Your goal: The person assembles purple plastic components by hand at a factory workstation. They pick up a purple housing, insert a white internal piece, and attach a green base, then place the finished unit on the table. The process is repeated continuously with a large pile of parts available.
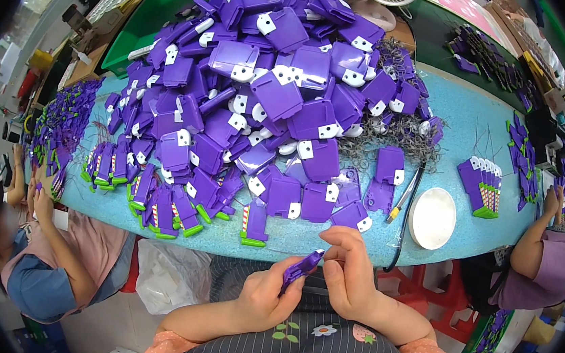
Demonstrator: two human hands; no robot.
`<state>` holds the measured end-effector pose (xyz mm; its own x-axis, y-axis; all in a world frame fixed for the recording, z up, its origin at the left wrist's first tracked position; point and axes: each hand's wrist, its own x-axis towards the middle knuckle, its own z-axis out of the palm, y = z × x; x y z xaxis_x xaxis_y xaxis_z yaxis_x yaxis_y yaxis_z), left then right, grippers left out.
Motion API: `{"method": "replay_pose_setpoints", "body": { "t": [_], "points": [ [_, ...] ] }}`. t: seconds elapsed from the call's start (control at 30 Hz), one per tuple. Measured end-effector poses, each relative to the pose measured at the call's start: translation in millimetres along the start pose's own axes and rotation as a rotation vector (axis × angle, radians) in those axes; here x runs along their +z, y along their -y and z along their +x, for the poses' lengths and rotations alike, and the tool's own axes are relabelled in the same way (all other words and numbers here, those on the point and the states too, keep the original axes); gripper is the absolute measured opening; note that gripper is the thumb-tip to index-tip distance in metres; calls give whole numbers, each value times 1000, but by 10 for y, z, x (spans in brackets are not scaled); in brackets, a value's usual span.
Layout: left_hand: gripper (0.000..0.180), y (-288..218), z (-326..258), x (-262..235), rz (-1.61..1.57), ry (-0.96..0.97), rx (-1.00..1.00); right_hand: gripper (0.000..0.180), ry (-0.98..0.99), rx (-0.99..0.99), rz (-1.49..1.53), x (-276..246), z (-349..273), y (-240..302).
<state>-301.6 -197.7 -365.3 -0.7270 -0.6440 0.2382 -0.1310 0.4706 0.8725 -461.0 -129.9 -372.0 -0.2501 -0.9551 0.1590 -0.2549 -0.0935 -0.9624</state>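
My left hand grips a small purple plastic part edge-on, in front of my apron. The part is tilted, and a white tip shows at its upper end. Close by that tip is my right hand, its fingers bent in toward the thumb; what they hold, if anything, is hidden. Beyond my hands, a purple piece with a green end and a red-striped strip lies at the table's near edge. A big heap of purple plastic pieces with white corners rises behind it.
On the blue table lie a white round dish, a yellow-tipped cutter and a tangle of dark wires. Striped finished-looking pieces are stacked at right. Co-workers sit left and right. A clear bag hangs below the edge.
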Motion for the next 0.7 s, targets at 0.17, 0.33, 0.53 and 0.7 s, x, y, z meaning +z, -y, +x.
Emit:
{"method": "replay_pose_setpoints", "body": {
  "t": [0.17, 0.33, 0.53, 0.7],
  "points": [
    [35, -9, 1, 7, 92, 63, 101, 40, 108, -47, -157, -89, 12, 56],
    [36, 2, 4, 40, 153, -25, 152, 35, 118, -69, -178, -147, 14, 81],
    [32, 32, -40, 37, 164, 60, 145, 33, 58, -126, -91, -58, -4, -24],
    [38, 40, 10, -27, 162, 211, 205, 24, 236, -2, 147, -168, 63, -34]
  ]
}}
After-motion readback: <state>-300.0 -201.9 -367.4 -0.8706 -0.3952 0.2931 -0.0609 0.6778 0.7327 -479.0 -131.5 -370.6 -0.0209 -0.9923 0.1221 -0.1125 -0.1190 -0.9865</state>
